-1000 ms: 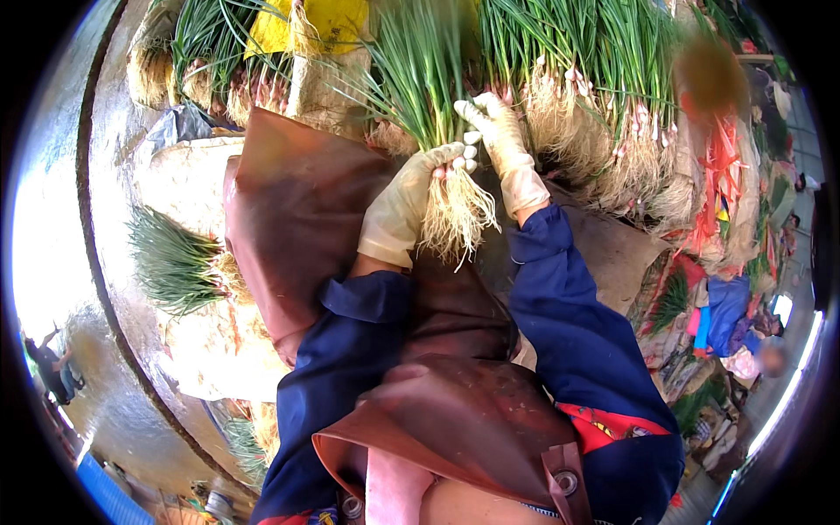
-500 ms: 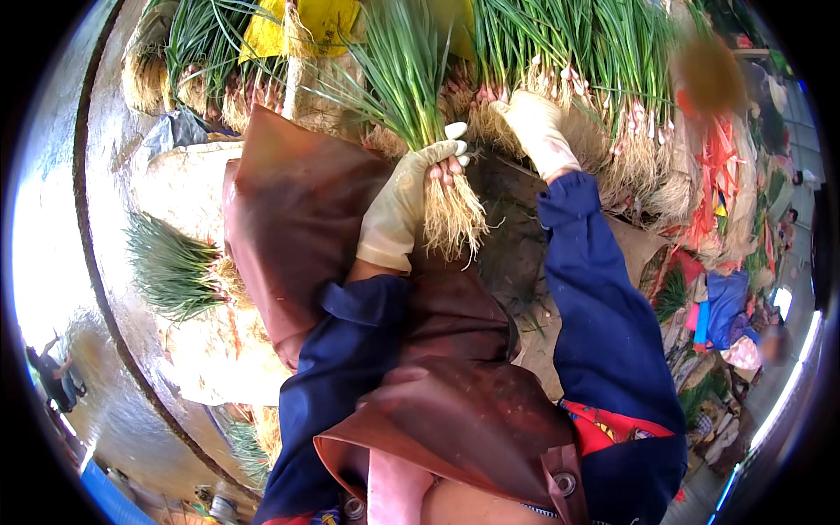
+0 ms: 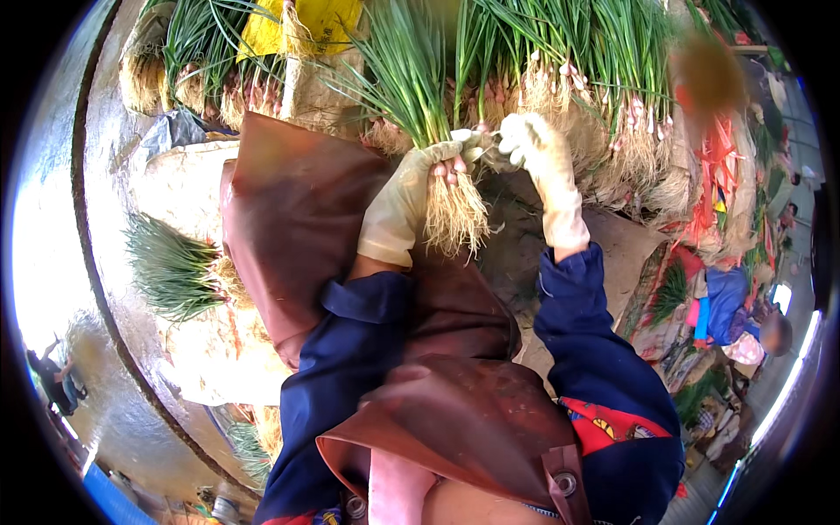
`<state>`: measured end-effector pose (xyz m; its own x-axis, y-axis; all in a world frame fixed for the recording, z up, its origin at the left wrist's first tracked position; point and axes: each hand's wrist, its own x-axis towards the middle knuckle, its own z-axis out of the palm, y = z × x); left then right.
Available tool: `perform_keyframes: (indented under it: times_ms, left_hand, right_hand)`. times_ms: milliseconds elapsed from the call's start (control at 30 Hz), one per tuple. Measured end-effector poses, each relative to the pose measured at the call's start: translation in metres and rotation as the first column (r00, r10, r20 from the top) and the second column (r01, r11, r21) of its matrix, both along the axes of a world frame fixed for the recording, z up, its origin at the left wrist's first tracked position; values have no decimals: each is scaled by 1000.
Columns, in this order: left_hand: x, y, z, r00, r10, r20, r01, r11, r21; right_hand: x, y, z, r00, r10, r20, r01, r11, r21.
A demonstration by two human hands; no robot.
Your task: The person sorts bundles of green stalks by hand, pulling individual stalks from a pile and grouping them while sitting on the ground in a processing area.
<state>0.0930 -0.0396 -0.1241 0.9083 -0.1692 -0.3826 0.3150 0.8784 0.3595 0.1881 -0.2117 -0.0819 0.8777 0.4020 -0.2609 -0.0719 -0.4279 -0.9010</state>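
Note:
My left hand, in a pale glove, grips a bunch of spring onions around the stems, just above their pinkish bulbs. The leaves point away from me and the straw-coloured roots hang toward my lap. My right hand, also gloved, is up beside the left hand, its fingers curled together. A thin pale strand shows between the two hands, near the bulb end of a separate stalk; what the right fingers pinch is too small to make out. Just beyond both hands lies a row of more spring onions, roots toward me.
A brown apron covers my lap. To the left, another bunch of spring onions lies on pale sacking. Yellow sheeting sits at the back. Red strips hang on the right, and a person is far off at the left.
My right hand has drawn back from the row of spring onions to beside the left hand, and its fingers have curled in. The left hand keeps its bunch almost in place.

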Motion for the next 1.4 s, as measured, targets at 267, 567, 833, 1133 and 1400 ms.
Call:
perform_keyframes:
  times_ms: [267, 567, 833, 1133, 1400]
  left_hand:
    - [0, -3, 1, 996, 69, -55, -67, 997, 25]
    - [3, 3, -12, 952, 253, -174, -231, 963, 139]
    - [3, -11, -12, 978, 51, -204, 9, 958, 286]
    - [-2, -1, 7, 982, -49, -183, 59, 997, 53]
    - [-8, 5, 9, 980, 197, -14, -198, 980, -27]
  right_hand:
    - [44, 28, -64, 954, -102, -282, 21, 962, -274]
    - [24, 20, -55, 920, -19, -391, 72, 990, 121]
    - [2, 46, -55, 916, 214, 339, -84, 929, -359]
    - [9, 35, -88, 1000, 2, -18, -1, 999, 43]
    - [25, 0, -57, 850, 523, -69, -279, 335, -900]
